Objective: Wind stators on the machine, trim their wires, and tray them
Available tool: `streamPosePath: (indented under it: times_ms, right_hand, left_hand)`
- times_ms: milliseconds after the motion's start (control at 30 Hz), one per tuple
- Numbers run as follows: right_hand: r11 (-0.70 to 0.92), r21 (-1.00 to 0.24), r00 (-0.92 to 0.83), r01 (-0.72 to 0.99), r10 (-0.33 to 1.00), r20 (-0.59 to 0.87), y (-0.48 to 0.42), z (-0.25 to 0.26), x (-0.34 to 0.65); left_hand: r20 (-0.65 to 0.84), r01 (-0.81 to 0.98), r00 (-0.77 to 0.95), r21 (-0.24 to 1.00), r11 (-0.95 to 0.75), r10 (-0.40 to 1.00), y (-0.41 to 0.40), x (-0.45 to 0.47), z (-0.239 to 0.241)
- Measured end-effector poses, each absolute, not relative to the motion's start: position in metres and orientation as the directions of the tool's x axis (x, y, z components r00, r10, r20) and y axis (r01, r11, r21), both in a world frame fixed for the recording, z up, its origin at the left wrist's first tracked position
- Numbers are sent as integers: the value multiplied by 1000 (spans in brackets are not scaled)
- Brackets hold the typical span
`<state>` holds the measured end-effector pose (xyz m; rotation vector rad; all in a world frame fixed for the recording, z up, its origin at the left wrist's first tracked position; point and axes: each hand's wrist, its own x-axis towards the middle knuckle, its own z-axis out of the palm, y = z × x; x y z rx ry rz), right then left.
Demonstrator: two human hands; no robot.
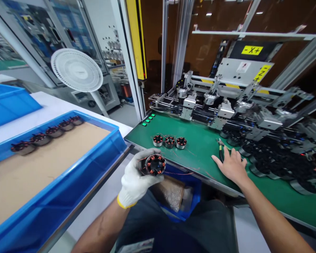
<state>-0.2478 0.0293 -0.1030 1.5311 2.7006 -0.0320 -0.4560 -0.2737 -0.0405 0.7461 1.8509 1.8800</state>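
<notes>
My left hand [137, 177], in a white glove, is closed around a round motor stator [155, 164] with copper windings, held over my lap just in front of the green table edge. My bare right hand [230, 163] lies flat on the green mat [200, 144], fingers spread, its fingertips touching a pair of black-handled cutters [221, 149]. Three more stators [170, 141] stand in a row on the mat beyond my left hand. Thin copper wire strands trail across the mat near them.
A blue tray [68, 182] lined with cardboard sits at the left with a row of several stators [46, 133] along its far side. A winding machine [239, 105] fills the back right. A white fan [76, 70] stands behind. A blue bin [184, 196] sits under the table.
</notes>
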Motion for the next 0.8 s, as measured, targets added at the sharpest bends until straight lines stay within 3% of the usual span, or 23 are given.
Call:
streamPosePath:
  times_ms: [100, 267, 400, 467, 533, 633, 800]
  right_hand:
    - [535, -68, -538, 842, 841, -50, 31, -95, -240]
    - [499, -386, -584, 776, 800, -139, 51, -75, -223]
    - [416, -547, -597, 726, 776, -202, 39, -63, -205]
    - [266, -749, -632, 606, 734, -251, 7, -61, -195]
    - [-28, -936, -698, 351, 659, -281, -40, -61, -184]
    - [-367, -926, -823, 82, 500, -271, -120, -63, -174]
    - [-553, -833, -949, -10, 267, -166, -190, -59, -183]
  left_hand:
    - [83, 93, -787, 996, -15, 611, -276, -459, -41]
    - [133, 99, -784, 991, -89, 606, -275, -458, -36]
    - [151, 106, -786, 988, -110, 600, -276, -455, -32]
    - [167, 120, -784, 986, -119, 598, -278, -455, -32]
    - [188, 137, -778, 982, -130, 599, -280, -455, -34]
    - [184, 151, -780, 983, -106, 598, -282, -455, -37]
    - [162, 158, -793, 986, -59, 587, -284, -455, -43]
